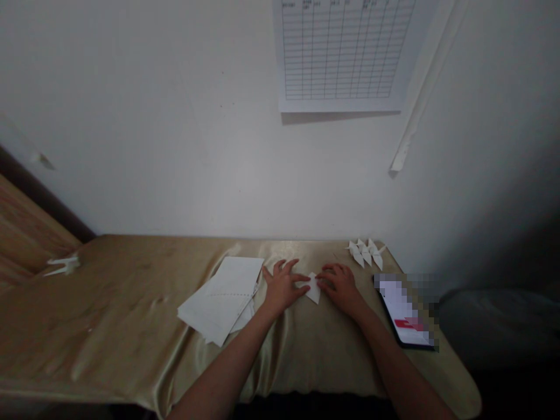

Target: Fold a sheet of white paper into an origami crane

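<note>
A small piece of folded white paper (313, 291) lies on the gold cloth, roughly kite-shaped with a point towards me. My left hand (282, 286) has thumb and index finger closed at its left edge, while the other fingers fan out above the cloth. On the right edge, the bent fingers and thumb of my right hand (339, 284) grip the same paper. Part of the paper's upper area is covered by fingertips. Left of my left hand is a loose stack of white paper sheets (225, 291), the top one marked with a dashed line.
Several folded paper cranes (365, 252) stand in a row at the back right. A phone (405, 312) with its screen lit lies near the right edge. A white object (64, 265) sits far left. The gold tablecloth (126, 315) is wrinkled; a wall with a printed chart (339, 58) rises behind.
</note>
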`<state>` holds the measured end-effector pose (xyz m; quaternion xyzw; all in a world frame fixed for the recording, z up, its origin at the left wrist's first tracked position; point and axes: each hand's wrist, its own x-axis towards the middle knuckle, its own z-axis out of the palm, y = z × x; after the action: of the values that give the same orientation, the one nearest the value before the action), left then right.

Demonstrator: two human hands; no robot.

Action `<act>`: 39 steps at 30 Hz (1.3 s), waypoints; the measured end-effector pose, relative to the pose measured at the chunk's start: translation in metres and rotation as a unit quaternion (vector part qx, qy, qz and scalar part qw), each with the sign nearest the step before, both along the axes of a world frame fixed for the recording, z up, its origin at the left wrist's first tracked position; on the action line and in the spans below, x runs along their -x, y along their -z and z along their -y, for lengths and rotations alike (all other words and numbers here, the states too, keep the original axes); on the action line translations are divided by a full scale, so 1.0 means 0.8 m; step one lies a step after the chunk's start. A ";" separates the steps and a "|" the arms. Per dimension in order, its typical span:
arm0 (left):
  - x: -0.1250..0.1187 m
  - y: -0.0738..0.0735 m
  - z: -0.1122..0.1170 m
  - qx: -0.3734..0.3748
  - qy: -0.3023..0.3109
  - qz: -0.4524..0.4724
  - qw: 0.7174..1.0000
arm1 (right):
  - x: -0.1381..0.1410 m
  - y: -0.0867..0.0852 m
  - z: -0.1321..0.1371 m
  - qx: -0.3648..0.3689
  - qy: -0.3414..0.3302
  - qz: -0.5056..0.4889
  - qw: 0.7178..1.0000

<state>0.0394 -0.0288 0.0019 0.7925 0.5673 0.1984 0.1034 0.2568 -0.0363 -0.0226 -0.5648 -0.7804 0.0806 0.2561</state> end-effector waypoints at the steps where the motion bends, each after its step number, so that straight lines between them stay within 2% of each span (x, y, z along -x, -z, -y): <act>1: 0.000 0.000 0.000 0.001 0.000 -0.002 1.000 | -0.001 0.001 -0.002 -0.005 0.001 -0.006 1.000; 10: 0.005 -0.004 0.001 -0.006 0.028 -0.023 0.999 | -0.013 0.002 -0.005 0.003 -0.052 -0.048 0.997; 16: 0.007 -0.009 0.000 -0.007 0.091 -0.011 0.996 | -0.008 -0.007 0.004 0.015 -0.092 -0.049 0.994; 21: 0.005 -0.013 0.000 0.008 0.136 0.001 0.991 | -0.014 -0.007 0.003 0.018 -0.094 -0.042 0.994; 33: 0.013 -0.004 -0.007 0.014 0.133 0.015 0.991 | -0.017 -0.016 0.005 0.051 -0.094 -0.062 0.992; 39: 0.012 -0.007 -0.004 0.007 0.137 0.017 0.990 | -0.016 -0.017 0.007 0.057 -0.094 -0.065 0.992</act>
<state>0.0300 -0.0256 0.0078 0.8586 0.4528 0.1918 0.1452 0.2696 -0.0417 -0.0087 -0.4964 -0.8058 0.1845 0.2649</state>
